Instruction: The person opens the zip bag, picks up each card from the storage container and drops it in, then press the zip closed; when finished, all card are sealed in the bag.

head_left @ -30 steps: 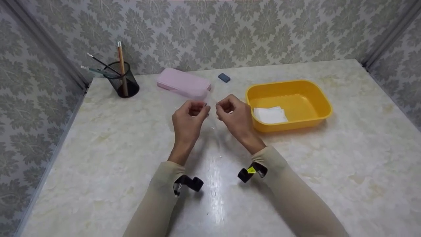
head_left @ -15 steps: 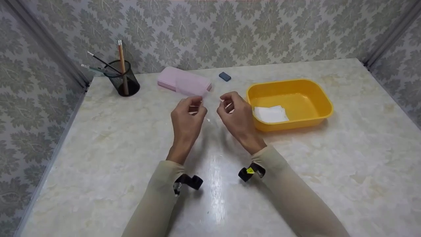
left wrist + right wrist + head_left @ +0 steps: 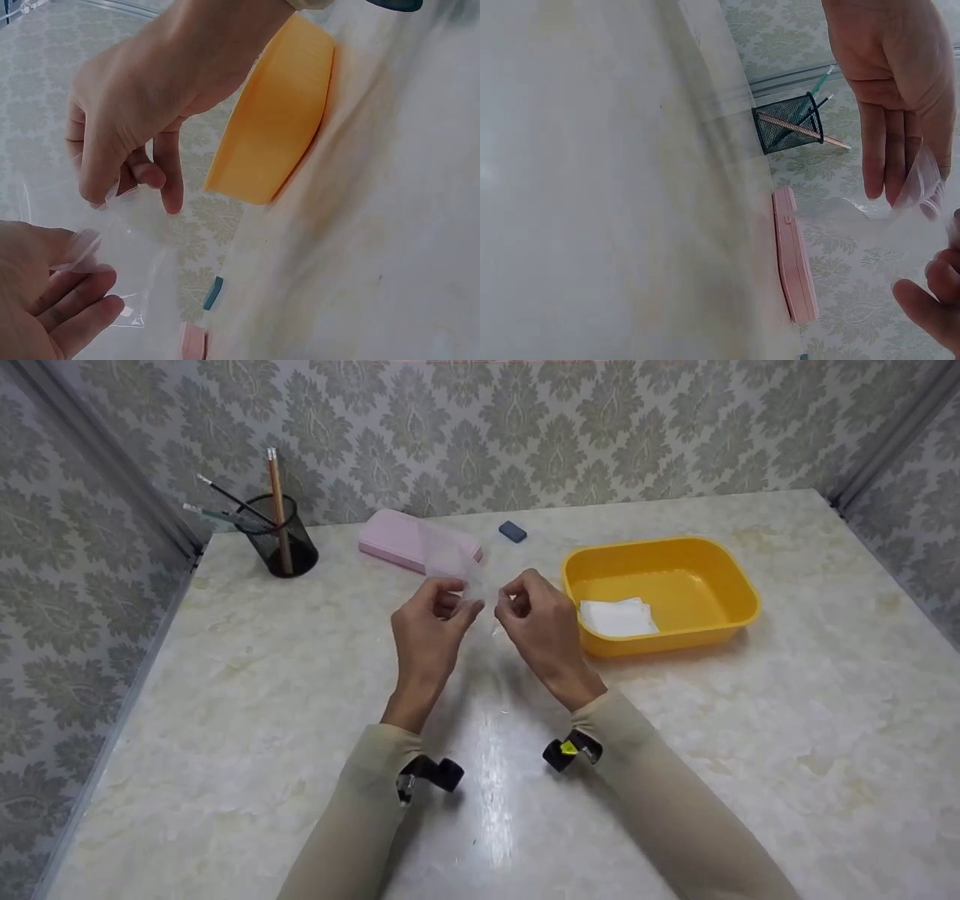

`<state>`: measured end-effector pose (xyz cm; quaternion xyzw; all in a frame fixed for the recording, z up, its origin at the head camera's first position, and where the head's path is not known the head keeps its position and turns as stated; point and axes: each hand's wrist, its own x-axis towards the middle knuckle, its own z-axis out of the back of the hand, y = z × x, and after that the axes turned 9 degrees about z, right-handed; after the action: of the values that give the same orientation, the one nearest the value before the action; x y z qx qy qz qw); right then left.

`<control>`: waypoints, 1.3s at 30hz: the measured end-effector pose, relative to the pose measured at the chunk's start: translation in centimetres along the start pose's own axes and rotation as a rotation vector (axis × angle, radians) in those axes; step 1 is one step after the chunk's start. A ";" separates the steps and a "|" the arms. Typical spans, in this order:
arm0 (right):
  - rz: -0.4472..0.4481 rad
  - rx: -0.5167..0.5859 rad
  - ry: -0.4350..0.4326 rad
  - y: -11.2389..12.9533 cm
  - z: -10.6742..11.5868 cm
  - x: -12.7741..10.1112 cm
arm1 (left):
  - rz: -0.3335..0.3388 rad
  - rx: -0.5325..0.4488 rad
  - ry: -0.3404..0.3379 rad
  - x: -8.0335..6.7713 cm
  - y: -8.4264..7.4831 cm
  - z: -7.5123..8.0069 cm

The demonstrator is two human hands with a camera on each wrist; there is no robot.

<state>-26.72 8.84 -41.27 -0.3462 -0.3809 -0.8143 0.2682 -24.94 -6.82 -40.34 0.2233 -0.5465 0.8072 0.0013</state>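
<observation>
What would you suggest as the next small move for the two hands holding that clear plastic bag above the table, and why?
Probably draw the pinched edges gently apart. The left hand and the right hand each pinch the clear plastic bag close together in mid-air, and the film between them looks flat, its mouth seemingly unopened. The yellow tray with a white folded cloth sits just beside the right hand.

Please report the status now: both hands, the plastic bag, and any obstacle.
Left hand and right hand both pinch the clear plastic bag, raised above the table. Nothing between the hands. Yellow tub close on the right.
</observation>
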 end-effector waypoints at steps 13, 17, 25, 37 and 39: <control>0.055 -0.136 -0.048 -1.1 0.9 0.7 | -0.011 0.237 -0.052 0.6 -0.8 1.5; 0.015 -0.127 -0.012 -1.1 1.5 1.0 | -0.035 0.280 -0.055 1.0 -0.9 2.1; -0.006 -0.136 0.063 -0.6 2.2 1.5 | -0.096 0.346 -0.116 0.8 -1.1 2.1; 0.094 0.013 0.045 0.9 1.5 1.1 | -0.115 0.343 -0.176 0.4 -0.7 1.6; 0.115 0.024 0.045 1.1 1.3 1.1 | -0.113 0.349 -0.180 0.5 -0.6 1.7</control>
<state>-26.11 9.04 -39.36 -0.3459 -0.3642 -0.8005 0.3269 -24.61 -8.17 -39.11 0.3218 -0.3827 0.8650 -0.0408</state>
